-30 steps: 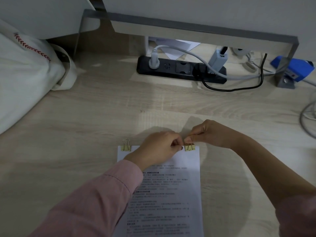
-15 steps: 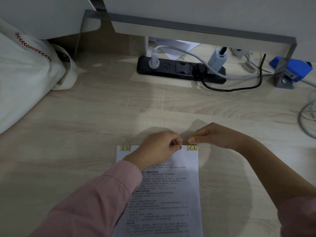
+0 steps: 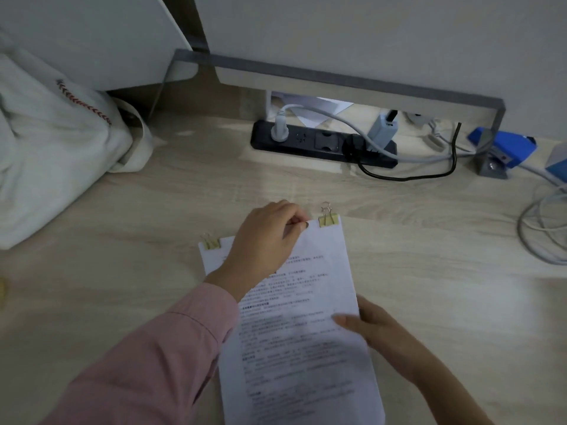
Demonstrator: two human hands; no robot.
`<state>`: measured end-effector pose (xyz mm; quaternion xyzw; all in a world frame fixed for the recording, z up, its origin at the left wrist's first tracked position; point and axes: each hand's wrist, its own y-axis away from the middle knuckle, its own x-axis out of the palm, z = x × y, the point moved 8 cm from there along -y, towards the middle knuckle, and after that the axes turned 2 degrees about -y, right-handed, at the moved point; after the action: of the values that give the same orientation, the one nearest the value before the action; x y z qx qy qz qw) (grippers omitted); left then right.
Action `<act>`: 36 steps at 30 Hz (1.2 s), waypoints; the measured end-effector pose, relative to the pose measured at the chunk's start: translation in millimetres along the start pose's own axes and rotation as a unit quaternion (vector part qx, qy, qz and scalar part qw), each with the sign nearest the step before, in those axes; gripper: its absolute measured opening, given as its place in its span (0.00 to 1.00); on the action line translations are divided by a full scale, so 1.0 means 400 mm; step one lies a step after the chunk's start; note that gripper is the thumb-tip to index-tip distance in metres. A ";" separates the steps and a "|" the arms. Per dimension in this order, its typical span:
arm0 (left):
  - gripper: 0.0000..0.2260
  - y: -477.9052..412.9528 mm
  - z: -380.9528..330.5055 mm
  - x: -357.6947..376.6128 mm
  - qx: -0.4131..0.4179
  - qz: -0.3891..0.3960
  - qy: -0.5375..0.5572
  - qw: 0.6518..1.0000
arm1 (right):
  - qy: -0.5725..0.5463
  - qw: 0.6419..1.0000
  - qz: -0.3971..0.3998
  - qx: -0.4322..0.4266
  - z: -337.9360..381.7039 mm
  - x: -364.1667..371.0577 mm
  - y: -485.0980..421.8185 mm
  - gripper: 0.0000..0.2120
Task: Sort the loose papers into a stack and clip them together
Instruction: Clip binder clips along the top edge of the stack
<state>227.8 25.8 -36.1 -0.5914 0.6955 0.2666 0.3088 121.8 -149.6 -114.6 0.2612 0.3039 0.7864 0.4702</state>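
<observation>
Your left hand (image 3: 270,237) pinches the top edge of the paper stack (image 3: 306,335), with the left clip (image 3: 211,242) and right clip (image 3: 329,218) flanking those fingertips. Your right hand (image 3: 379,331) grips the side, probably keeping the sheets squared.

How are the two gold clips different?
The left clip sits on the top left corner of the paper; the right clip sits on the top right corner. The right clip lies farther from the person than the left clip, since the paper is tilted. Both are gold, with wire handles.

Office desk, wood-grain desk top (image 3: 429,271), power strip (image 3: 322,142), blue stapler (image 3: 509,145), cables (image 3: 543,228)
</observation>
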 end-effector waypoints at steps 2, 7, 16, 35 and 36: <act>0.07 0.006 -0.003 -0.033 0.026 -0.056 -0.023 0.998 | -0.005 0.997 -0.068 -0.031 -0.010 0.001 0.011 0.16; 0.21 0.068 0.061 -0.046 -0.024 -0.068 -0.063 0.995 | -0.065 0.989 -0.112 -0.074 0.043 0.071 -0.025 0.13; 0.32 0.333 0.316 -0.006 -0.205 -0.015 -0.172 0.963 | -0.110 0.981 -0.121 -0.103 0.102 0.242 -0.177 0.14; 0.32 0.307 0.420 -0.027 -0.165 -0.051 -0.248 0.953 | 0.513 0.782 -0.272 -0.229 0.084 0.324 -0.199 0.38; 0.32 0.305 0.423 -0.027 -0.170 -0.051 -0.250 0.952 | 0.513 0.780 -0.276 -0.229 0.085 0.326 -0.201 0.38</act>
<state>127.7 176.6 -140.3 -0.5845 0.5088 0.5043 0.3810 137.3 5.4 -133.2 -0.3912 0.3704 0.6870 0.4876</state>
